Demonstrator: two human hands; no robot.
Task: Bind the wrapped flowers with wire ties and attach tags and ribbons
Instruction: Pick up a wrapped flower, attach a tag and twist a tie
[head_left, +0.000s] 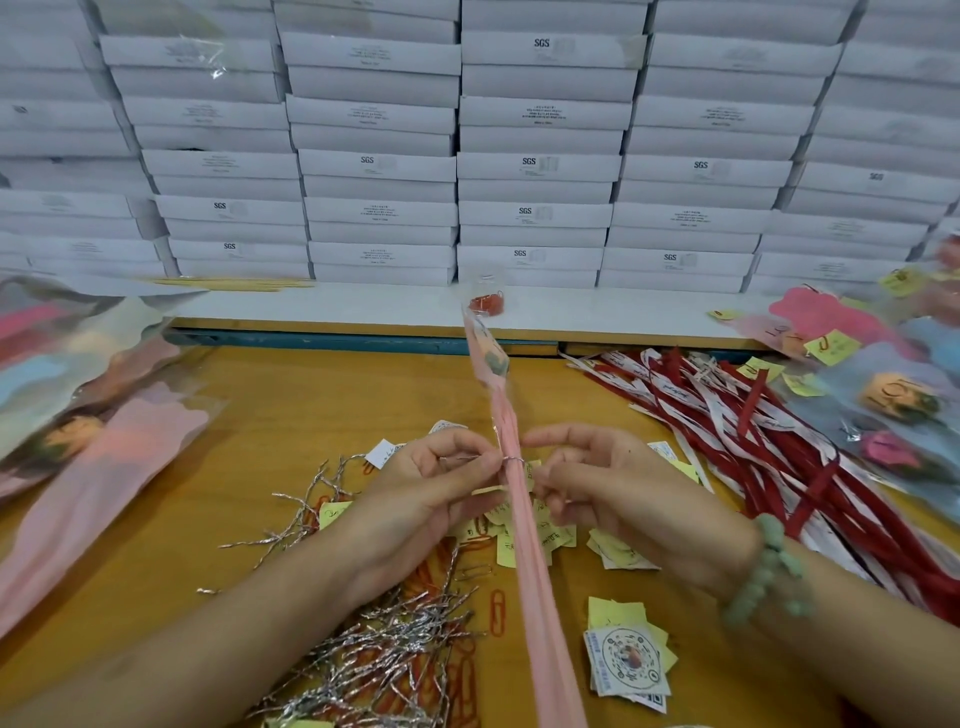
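I read this as a packing workshop, small-batch gift assembly. Wall of identical flat white boxes (535, 166) stacked behind the wooden table (270, 395) (several printed SGS). Table carries bulk supplies: a heap of silver wire ties (395, 654), red and white ribbons (753, 426), printed QR tags (626, 660), yellow notes (613, 610), red paper clips (497, 613), and piles of wrapped flowers (104, 441) on both sides.
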